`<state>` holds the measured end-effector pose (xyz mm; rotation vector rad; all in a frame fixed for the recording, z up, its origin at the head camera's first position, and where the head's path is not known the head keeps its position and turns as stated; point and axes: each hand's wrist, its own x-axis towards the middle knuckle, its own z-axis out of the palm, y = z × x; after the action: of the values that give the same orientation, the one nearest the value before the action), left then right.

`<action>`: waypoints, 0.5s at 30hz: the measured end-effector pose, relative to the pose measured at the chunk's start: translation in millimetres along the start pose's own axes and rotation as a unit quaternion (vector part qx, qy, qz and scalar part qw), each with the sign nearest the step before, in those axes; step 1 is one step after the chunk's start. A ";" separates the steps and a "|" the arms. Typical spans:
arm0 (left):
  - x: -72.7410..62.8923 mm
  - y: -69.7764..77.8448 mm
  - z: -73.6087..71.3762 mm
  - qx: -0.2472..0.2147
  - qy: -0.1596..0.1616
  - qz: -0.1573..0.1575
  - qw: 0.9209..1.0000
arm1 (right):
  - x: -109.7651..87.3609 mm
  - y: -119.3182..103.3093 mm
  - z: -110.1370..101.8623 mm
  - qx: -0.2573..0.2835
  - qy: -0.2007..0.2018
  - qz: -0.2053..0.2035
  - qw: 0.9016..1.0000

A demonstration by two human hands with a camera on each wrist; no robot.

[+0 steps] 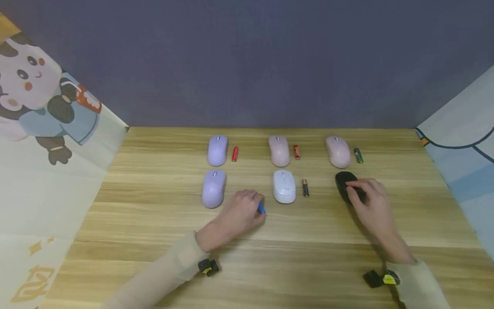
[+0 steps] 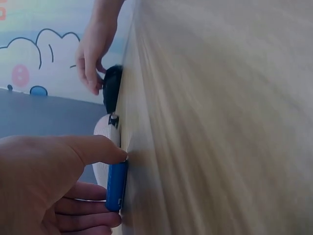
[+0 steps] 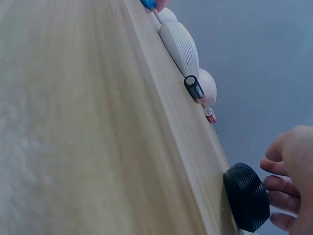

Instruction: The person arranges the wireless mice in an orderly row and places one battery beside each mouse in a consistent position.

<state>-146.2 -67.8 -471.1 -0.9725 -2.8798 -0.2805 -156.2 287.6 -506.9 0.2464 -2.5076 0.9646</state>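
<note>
My left hand (image 1: 240, 211) pinches a blue battery (image 2: 116, 186) by its ends, thumb at one end and fingers at the other, low over the wooden table. In the head view the battery shows only as a blue sliver beside the fingers. A purple mouse (image 1: 213, 189) sits just left of that hand and a white mouse (image 1: 284, 186) to its right. On the right, my right hand (image 1: 373, 208) is over a black mouse (image 3: 247, 198), its fingers loosely bent. The fingertips are close to the mouse's top; whether they touch it I cannot tell.
A dark battery (image 1: 305, 188) lies beside the white mouse. The back row has a purple mouse (image 1: 218, 150), two pink mice (image 1: 279, 151), two red batteries (image 1: 235, 154) and a green-and-black battery (image 1: 359, 156). A dark panel (image 1: 270, 64) rises behind the table.
</note>
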 end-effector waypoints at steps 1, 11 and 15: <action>-0.3 -1.7 -0.8 -0.003 0.000 -0.001 1.000 | -0.1 0.1 0.0 0.001 0.000 0.001 1.000; 0.0 -28.5 -19.4 -0.045 -0.020 -0.006 0.999 | 0.4 0.7 1.5 -0.001 0.000 -0.004 1.000; 2.6 -42.4 -27.6 -0.030 -0.049 -0.007 0.998 | 0.7 0.3 0.7 0.000 0.000 -0.002 1.000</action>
<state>-173.3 -104.9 -449.9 -1.0048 -2.9832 -0.3309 -157.1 287.4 -507.2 0.2506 -2.5070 0.9634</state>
